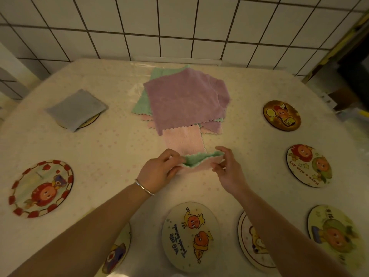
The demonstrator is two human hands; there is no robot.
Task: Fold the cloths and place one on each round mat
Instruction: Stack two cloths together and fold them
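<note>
Pinching the near edge of the pink-and-green cloth [185, 148], I have my left hand [159, 170] clamped on its left corner and my right hand [227, 166] on its right. The cloth runs lengthwise away from me toward the cloth pile [183, 100] mid-desk, its far end tucked under it. Judging by reach, the lettered round mat [189, 236] at the desk's near edge lies closest, between my forearms.

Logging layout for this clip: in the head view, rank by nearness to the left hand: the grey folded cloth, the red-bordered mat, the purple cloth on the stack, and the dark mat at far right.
1. Purple cloth: just beyond the left hand, centre.
2. Red-bordered mat: to its left, near edge.
3. Grey folded cloth: far left, on a mat.
4. Dark mat: far right.
</note>
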